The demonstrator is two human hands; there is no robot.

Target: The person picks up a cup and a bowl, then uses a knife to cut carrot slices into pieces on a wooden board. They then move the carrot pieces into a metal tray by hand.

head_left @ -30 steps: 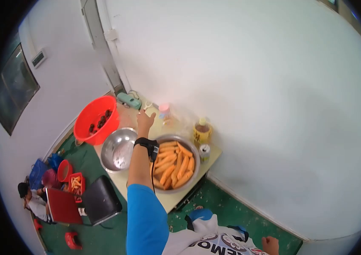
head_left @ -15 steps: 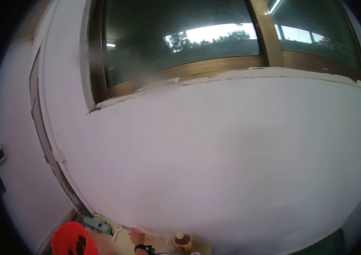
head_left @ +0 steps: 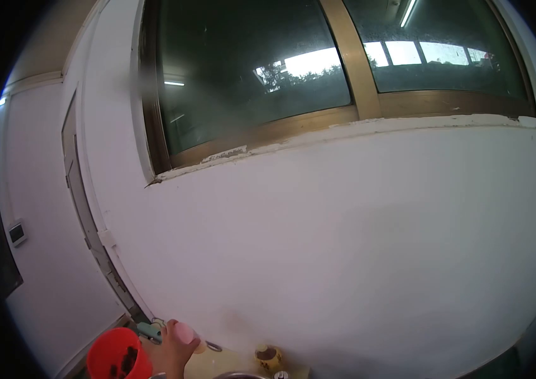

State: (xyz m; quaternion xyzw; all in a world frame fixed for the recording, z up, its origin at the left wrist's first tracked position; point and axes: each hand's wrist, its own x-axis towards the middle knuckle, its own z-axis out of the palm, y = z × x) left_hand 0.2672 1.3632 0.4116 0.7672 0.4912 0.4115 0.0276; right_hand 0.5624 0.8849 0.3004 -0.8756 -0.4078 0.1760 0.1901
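Note:
Near the bottom edge, left of centre, my left hand (head_left: 176,349) reaches up from below with its fingers closed round a pink, round-ended, cup-like object (head_left: 184,333). Its thumb side faces right. The hand is over a pale tabletop (head_left: 208,365), between a red bucket (head_left: 100,357) and a yellow-brown container (head_left: 269,357). A teal object (head_left: 149,331) lies just left of the fingers. To the right of the hand is a small grey oval item (head_left: 214,347). My right hand is out of the frame.
The red bucket holds dark pieces. A metal bowl's rim (head_left: 239,376) shows at the bottom edge, beside a small white-topped item (head_left: 282,375). Behind the tabletop rises a white wall (head_left: 318,240) with a brown-framed window (head_left: 359,63). A thermostat-like panel (head_left: 17,234) hangs at left.
The view has turned a little to the left. The hand is further left and more visible, and the pink object now shows clearly in it.

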